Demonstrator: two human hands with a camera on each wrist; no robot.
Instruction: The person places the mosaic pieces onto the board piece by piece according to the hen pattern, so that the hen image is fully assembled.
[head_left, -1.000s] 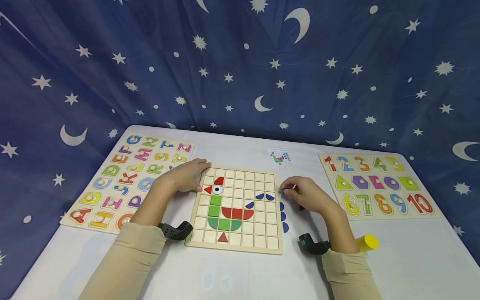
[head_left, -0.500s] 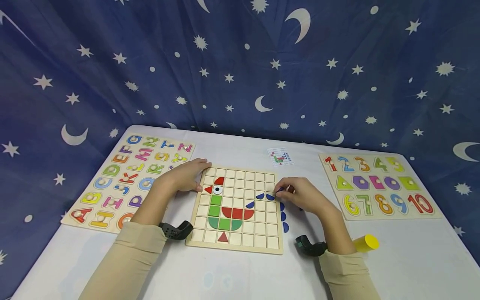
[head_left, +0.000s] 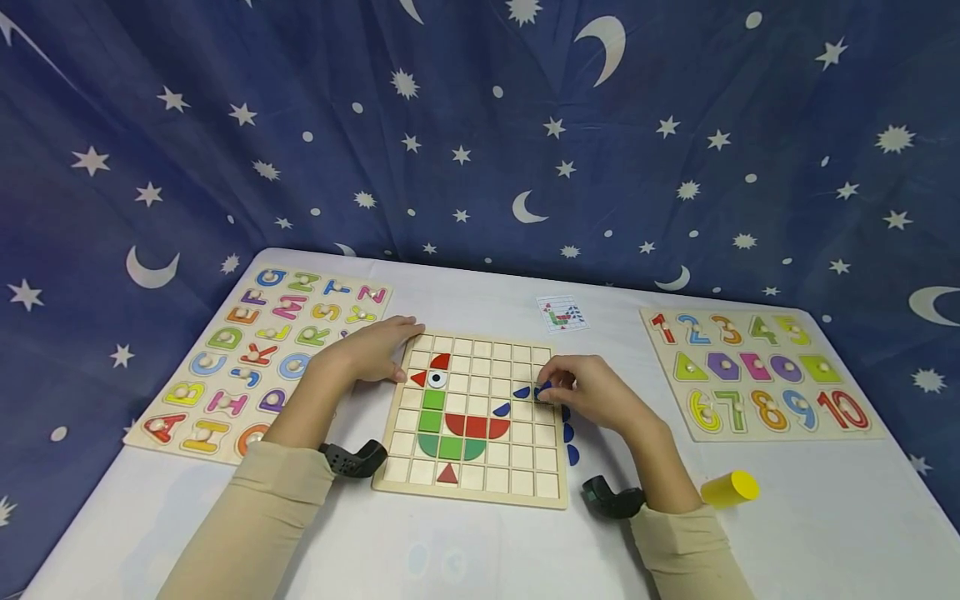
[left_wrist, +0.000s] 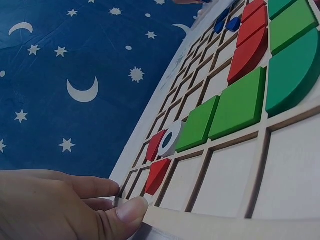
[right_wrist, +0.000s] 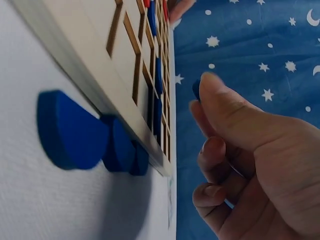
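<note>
A wooden grid board (head_left: 470, 492) holds red, green and blue pieces and a white eye piece (head_left: 437, 379), laid out like a bird. My left hand (head_left: 367, 350) rests at the board's left edge, its thumb (left_wrist: 131, 210) touching the frame and its fingers stretched along the far corner. Over the right side of the grid, my right hand (head_left: 592, 387) pinches a small blue piece (right_wrist: 196, 90) between thumb and index finger; most of that piece is hidden. Blue half-circle pieces (head_left: 573, 455) lie on the cloth along the board's right edge.
A letter puzzle board (head_left: 217, 358) lies to the left, and a number and shape puzzle board (head_left: 765, 346) to the right. A small picture card (head_left: 562, 314) sits behind the grid board. Near my right forearm is a yellow cylinder (head_left: 729, 489).
My right hand has moved left with the pinched blue piece, from beside the grid board to over its right-hand squares. The left hand has stayed at the board's edge.
</note>
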